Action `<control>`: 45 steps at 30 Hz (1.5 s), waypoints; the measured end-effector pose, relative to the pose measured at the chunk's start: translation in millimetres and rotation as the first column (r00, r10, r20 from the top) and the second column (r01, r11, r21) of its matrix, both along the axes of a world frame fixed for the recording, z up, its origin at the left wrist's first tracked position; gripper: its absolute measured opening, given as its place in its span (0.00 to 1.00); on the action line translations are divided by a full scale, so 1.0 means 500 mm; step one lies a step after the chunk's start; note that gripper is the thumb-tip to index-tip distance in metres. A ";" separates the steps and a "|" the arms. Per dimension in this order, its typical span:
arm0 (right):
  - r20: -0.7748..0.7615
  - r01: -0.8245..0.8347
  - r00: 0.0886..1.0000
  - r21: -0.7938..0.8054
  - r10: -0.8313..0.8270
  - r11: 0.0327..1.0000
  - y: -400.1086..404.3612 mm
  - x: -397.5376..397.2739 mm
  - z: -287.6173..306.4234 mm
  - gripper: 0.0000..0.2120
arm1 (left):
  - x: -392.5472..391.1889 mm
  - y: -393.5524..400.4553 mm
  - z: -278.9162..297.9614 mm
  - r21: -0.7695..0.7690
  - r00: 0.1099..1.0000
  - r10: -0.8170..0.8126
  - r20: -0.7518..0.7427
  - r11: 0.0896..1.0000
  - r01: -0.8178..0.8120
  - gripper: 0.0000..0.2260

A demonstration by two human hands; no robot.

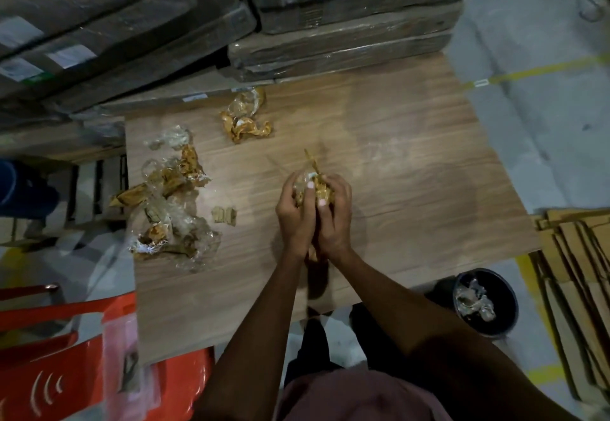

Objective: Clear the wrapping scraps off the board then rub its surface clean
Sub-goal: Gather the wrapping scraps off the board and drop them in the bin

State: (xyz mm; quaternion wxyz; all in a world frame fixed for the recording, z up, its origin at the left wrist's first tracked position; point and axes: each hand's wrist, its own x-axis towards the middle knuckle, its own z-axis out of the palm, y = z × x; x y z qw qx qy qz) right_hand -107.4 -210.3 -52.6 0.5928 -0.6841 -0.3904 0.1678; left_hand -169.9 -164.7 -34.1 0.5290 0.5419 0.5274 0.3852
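A wood-grain board (396,163) lies flat in front of me. Over its middle, my left hand (295,214) and my right hand (335,219) together grip a wad of brown tape and clear film (318,188), fingers curled round it. A large heap of clear plastic and brown tape scraps (168,203) lies on the board's left part. Another crumpled scrap (246,120) sits near the far edge. A small brown piece (224,214) lies between the heap and my hands.
A black bin (483,302) holding crumpled plastic stands on the floor at the right, below the board's near edge. Flattened cardboard (581,272) lies further right. Wrapped cartons (346,11) are stacked behind the board. A red plastic chair (49,354) stands at the lower left.
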 end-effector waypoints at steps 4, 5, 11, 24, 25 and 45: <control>0.095 -0.079 0.991 -0.191 0.099 0.978 -0.067 -0.018 -0.107 0.22 | -0.067 -0.046 -0.116 0.116 0.898 0.009 -0.440 0.992 0.047 0.23; 0.143 -0.069 0.983 -0.270 0.111 0.961 -0.079 -0.022 -0.120 0.22 | -0.076 -0.058 -0.126 0.127 0.862 0.025 -0.507 0.991 0.046 0.23; 0.369 0.034 0.910 -0.521 0.189 0.853 -0.106 -0.010 -0.113 0.26 | -0.082 -0.065 -0.142 0.119 0.862 -0.059 -0.504 0.984 0.137 0.24; -0.062 -0.079 0.996 -0.396 0.059 0.915 -0.125 -0.062 -0.113 0.25 | -0.103 -0.148 -0.155 0.013 0.952 -0.227 -0.206 0.972 0.235 0.25; -0.127 -0.066 0.992 -0.374 0.019 0.925 -0.121 -0.065 -0.110 0.23 | -0.090 -0.147 -0.149 -0.011 0.969 -0.198 -0.146 0.980 0.198 0.25; -0.746 0.343 0.660 0.192 -0.090 0.919 -0.162 0.059 0.242 0.20 | 0.120 -0.153 0.185 -0.077 0.779 -0.087 0.621 0.982 0.171 0.14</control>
